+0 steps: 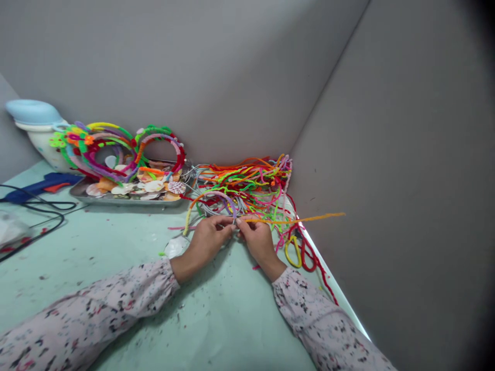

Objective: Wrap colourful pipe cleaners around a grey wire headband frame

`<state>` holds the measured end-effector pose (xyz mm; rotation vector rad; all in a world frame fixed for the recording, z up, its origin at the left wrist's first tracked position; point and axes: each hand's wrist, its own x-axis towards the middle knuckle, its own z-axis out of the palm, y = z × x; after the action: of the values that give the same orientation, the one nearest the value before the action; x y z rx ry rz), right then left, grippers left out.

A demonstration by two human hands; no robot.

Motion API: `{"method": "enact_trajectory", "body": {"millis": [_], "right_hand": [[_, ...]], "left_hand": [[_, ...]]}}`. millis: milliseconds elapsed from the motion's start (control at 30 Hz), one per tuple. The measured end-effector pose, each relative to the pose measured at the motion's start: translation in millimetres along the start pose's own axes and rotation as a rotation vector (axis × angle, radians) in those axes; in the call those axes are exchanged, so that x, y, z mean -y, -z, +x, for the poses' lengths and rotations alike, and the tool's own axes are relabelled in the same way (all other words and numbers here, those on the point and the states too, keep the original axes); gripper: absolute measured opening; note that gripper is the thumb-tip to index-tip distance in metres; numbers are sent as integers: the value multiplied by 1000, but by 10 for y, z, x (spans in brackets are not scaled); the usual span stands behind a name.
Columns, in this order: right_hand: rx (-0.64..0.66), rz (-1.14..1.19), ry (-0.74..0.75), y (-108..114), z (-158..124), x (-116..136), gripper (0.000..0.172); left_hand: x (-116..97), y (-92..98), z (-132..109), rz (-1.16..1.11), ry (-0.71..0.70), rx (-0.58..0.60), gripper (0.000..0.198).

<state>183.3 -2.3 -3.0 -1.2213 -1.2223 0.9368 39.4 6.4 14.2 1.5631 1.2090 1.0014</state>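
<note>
Near the middle of the table, my left hand [208,238] pinches the lower right end of a curved band [211,195] wrapped in yellow, orange and purple fuzzy stems. My right hand [258,238] is closed beside it, fingertips nearly touching the left ones, on an orange fuzzy stem [320,217] that sticks out to the right. Where the stem meets the band is hidden by my fingers. A white disc [177,246] lies just left of my left hand.
Behind my hands lies a heap of colourful fuzzy stems [247,178]. Yellow-and-red-handled scissors [294,251] sit to the right. A metal tray [127,202] holds fabric pieces and wrapped hoops [160,135]. Farther left are a blue glue gun [42,185], cables and a blue-lidded container [46,139].
</note>
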Motion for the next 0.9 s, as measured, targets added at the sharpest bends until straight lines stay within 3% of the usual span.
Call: {"method": "enact_trajectory", "body": {"millis": [233, 667, 900], "right_hand": [[-6, -88, 75, 5, -15, -19, 19], [-3, -409, 366, 32, -58, -13, 18], [-40, -545, 405, 64, -63, -48, 19]], "left_hand": [[-28, 9, -2, 48, -15, -7, 27], [-33, 34, -1, 235, -135, -17, 25], [-7, 57, 3, 279, -201, -5, 21]]}}
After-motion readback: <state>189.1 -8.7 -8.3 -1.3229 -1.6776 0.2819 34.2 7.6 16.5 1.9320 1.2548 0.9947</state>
